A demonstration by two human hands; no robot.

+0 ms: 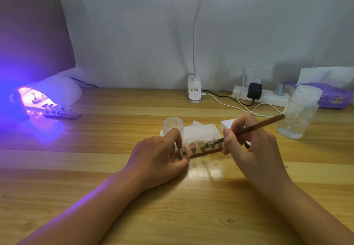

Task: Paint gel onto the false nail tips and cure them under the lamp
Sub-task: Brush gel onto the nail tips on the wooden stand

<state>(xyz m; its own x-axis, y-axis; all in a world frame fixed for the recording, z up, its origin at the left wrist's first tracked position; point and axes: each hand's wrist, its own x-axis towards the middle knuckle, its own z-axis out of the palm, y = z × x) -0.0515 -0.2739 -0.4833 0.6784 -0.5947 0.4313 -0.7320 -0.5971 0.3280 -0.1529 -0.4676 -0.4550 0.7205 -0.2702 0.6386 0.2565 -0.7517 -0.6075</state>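
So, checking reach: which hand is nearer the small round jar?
Left. The left hand, gripping the tip holder, sits just before the jar; the right hand, holding the brush, is farther to its right.

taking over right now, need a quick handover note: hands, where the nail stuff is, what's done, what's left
Left hand grips the left end of the near tip holder on the table.
Right hand holds the brush, bristles on a tip toward the holder's right end.
Second holder lies at the mouth of the lit curing lamp.
Done: the left-end tips look pink.
Left: finish painting this row, then cure it.
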